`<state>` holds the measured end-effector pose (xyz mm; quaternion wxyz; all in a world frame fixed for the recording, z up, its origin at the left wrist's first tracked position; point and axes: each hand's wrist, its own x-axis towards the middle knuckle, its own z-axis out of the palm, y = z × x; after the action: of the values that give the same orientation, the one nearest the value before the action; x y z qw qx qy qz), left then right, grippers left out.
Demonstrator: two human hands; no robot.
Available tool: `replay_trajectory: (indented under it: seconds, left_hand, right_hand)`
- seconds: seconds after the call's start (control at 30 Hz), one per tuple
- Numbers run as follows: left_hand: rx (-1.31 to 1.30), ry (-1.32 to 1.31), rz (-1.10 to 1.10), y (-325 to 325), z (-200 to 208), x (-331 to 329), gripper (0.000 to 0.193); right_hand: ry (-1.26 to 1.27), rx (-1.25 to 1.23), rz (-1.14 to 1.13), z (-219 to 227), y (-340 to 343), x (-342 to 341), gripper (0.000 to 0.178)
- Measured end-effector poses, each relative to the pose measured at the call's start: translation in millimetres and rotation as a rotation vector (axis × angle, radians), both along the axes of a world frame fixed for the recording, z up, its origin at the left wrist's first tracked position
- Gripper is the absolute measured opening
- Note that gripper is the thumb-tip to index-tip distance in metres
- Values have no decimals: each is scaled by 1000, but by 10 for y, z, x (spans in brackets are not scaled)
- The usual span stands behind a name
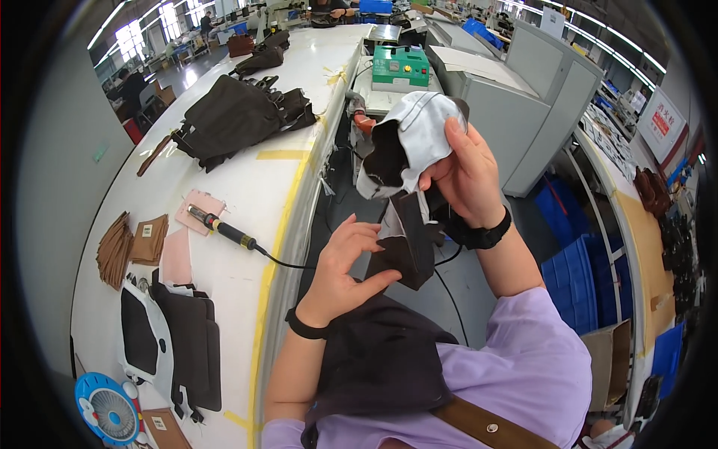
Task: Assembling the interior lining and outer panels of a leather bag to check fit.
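Note:
My right hand [467, 176] is raised and grips a dark brown leather piece with a white lining [413, 142], folded over so the pale inside shows. A dark flap of it [407, 243] hangs down. My left hand [345, 262] is just below, fingers spread, thumb and fingertips touching the lower edge of that flap. Both wrists wear black bands. A dark apron [378, 359] covers my lap.
A long white worktable [247, 194] runs along my left with a soldering-type tool [223, 228] and its cable, piles of dark brown leather [239, 112], tan cut pieces [123, 247], a small blue fan [108, 411]. Grey machines [523, 97] and blue crates [580, 277] stand to the right.

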<state>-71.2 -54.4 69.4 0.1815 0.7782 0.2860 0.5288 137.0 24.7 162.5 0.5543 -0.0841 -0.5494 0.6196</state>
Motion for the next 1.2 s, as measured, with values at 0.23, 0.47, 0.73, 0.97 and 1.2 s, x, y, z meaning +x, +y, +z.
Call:
replay_trajectory:
  seconds: [0.23, 0.47, 0.73, 0.97, 1.2]
  left_hand:
    - [66, -41, 316, -137, -114, -97, 18]
    - [-16, -414, 273, -154, -70, -42, 22]
    - [-327, -428, -73, -339, 201, 162, 36]
    - [348, -282, 757, -526, 283, -225, 25]
    - [339, -768, 1113, -1561, -9, -859, 9]
  right_hand:
    - [202, -70, -262, -32, 204, 290, 35]
    - [295, 126, -337, -47, -49, 206, 30]
    - [276, 173, -359, 82, -326, -148, 30]
    - [212, 209, -399, 181, -348, -29, 29]
    - [-30, 291, 224, 382, -632, -1269, 22]
